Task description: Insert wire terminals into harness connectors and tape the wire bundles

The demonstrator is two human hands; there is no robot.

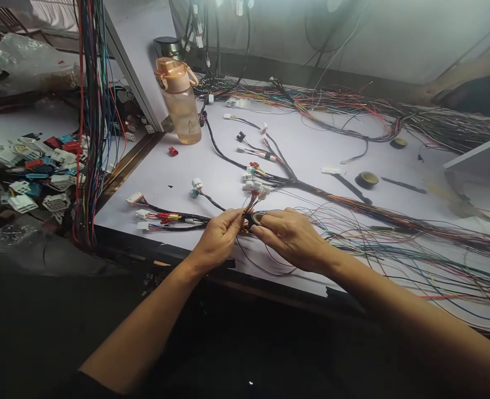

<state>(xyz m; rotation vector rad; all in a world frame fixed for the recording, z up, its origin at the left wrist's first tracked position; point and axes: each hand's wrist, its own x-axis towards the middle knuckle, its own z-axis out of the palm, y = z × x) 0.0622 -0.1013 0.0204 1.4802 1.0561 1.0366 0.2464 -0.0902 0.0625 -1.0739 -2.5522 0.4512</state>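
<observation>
My left hand (218,235) is closed at the table's front edge, its thumb and fingers pinching the wire harness where several branches meet. From that spot a short bunch of wires rises to white connectors (256,188). Other taped branches (174,213) run out to the left, ending in white and red connectors. My right hand (292,237) is closed around a small roll of black tape (256,219), held right against the wires beside my left fingertips. The fingers partly cover both the roll and the bundle.
Behind lies another taped harness (311,187) with connectors. A spare tape roll (366,179) and loose wires (394,260) are to the right. A water bottle (180,105) stands at back left. Wires (90,122) hang beside piled connectors (32,166). Another person's arm (464,72) shows at far right.
</observation>
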